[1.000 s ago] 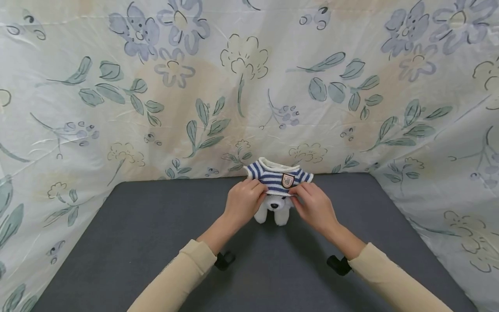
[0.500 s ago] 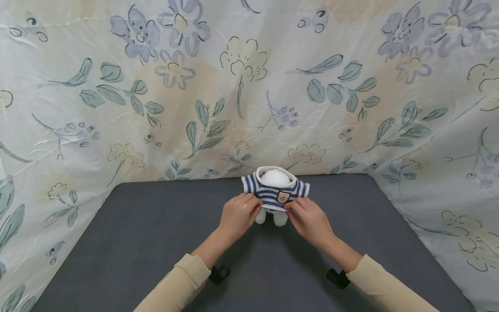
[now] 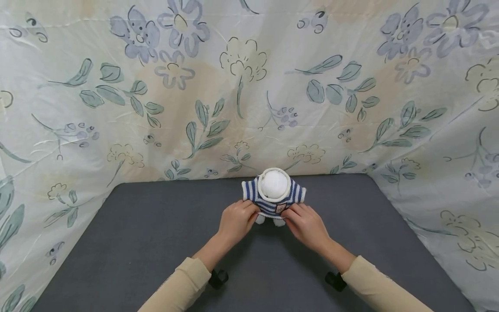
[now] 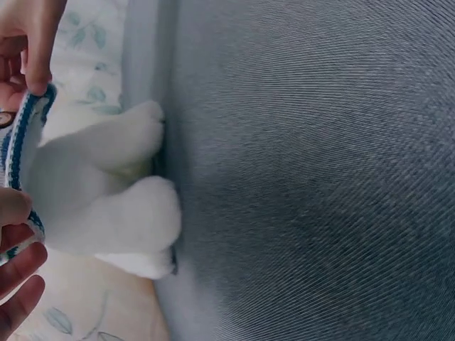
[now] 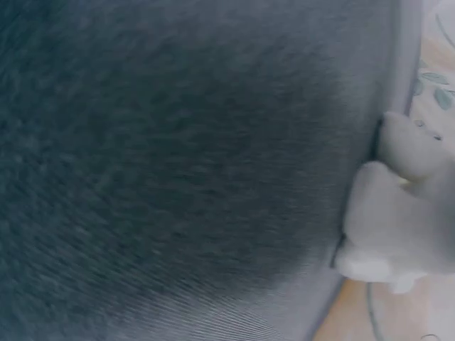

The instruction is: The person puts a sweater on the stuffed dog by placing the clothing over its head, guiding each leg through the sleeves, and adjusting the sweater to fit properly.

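A white plush dog stands near the far edge of the table, the crown of its head showing through the neck opening of a small blue-and-white striped knit sweater. The dog's face is hidden under the knit. My left hand pinches the hem on one side; my right hand pinches it on the other, beside the shield-shaped patch. In the left wrist view, the hem stretches between both hands over the white legs. The right wrist view shows the dog's feet on the table, without the hand.
A dark grey cloth-covered table lies under the dog. Floral fabric hangs behind and along the sides. A black wrist-worn device sits under the left wrist, and another black device under the right.
Both hands have drawn the sweater down over the dog's head. The face was visible a second ago; now it is covered and the crown emerges from the neck opening.
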